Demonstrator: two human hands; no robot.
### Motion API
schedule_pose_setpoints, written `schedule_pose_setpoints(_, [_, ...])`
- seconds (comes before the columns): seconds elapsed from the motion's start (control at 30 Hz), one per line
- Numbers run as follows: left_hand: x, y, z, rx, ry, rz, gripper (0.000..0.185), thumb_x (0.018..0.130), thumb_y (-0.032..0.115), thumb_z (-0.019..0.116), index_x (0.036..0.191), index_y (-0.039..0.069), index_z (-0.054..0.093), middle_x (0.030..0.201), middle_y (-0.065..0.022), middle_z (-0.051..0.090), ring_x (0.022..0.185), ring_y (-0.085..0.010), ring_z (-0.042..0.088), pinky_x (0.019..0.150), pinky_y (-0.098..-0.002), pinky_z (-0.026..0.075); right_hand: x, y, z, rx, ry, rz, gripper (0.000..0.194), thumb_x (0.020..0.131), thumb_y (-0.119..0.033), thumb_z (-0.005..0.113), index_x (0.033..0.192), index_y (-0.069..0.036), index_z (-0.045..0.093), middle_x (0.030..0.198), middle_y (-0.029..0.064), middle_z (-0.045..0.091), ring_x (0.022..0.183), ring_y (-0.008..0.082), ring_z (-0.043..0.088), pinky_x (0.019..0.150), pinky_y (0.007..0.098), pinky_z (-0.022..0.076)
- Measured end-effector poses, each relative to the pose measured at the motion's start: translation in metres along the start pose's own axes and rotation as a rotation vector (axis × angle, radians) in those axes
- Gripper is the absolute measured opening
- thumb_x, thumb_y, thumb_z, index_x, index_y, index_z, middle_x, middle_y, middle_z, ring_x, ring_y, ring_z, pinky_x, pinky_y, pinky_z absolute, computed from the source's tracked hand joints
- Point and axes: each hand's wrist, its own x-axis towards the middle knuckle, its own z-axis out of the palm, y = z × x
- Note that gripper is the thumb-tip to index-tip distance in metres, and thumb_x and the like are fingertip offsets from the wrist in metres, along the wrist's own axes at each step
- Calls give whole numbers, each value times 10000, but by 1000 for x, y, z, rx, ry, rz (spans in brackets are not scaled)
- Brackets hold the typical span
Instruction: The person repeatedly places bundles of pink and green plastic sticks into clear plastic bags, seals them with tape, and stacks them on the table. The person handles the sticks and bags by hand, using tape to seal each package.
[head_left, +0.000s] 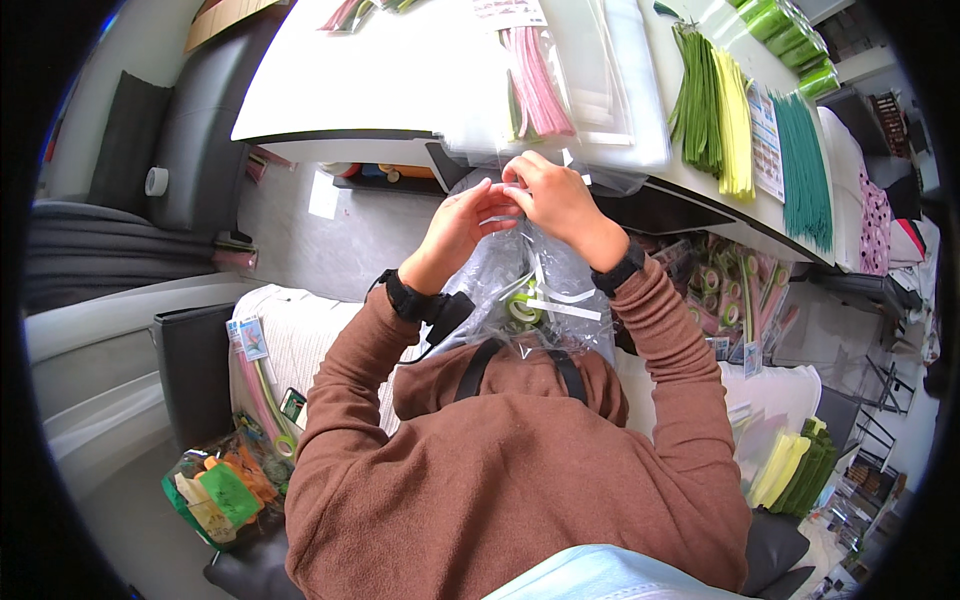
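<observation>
My left hand (469, 225) and my right hand (551, 196) meet just before the table's front edge, fingertips close together. The right thumb and forefinger are pinched; whether something thin is between them cannot be told. The left fingers are loosely curled. Beneath them, clear plastic (555, 330) lies over my lap, with white strips (562, 308) and a roll of green tape (523, 309) in or under it. Beyond my hands, a clear bag of pink pipe cleaners (536, 82) lies at the table edge, beside a stack of clear plastic bags (626, 97).
Green (697, 105), yellow (733, 124) and teal pipe cleaner bundles (804, 172) lie on the white table (337, 75). Packed kits (739, 285) sit below at right. A phone (293, 405) and a snack bag (225, 495) are at my left, more bundles (802, 465) at my right.
</observation>
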Motion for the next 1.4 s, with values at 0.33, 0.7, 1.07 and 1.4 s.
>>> schedule_pose_setpoints(0.33, [1,7,1,161,70,20,350,955,296,452,1018,-7,616,969,-100,646,906,-203,613,793,-331,486,20,15,-3,190,-258,37,130,800,-135,616,817,-16,566,716,147,592,695,310,599,608,377,462])
schedule_pose_setpoints(0.7, [28,14,-4,365,178,8,186,909,197,522,831,62,623,751,7,598,670,-75,557,616,-219,439,-1,8,-3,23,-3,-182,104,835,-86,574,906,-40,513,818,143,551,691,349,567,613,387,454])
schedule_pose_setpoints(1.07, [25,17,-19,468,90,86,251,925,242,525,820,36,626,733,-3,601,637,-83,545,595,-229,428,-116,-8,-114,1112,334,154,161,963,-193,466,946,-35,490,908,124,584,737,153,619,559,202,482])
schedule_pose_setpoints(1.4, [28,42,-6,1950,273,1056,509,771,161,676,1251,155,507,1248,-95,495,1158,-248,468,916,-377,413,-78,51,-27,11,172,64,314,792,-45,629,1092,-9,543,1019,155,575,723,238,625,668,321,502])
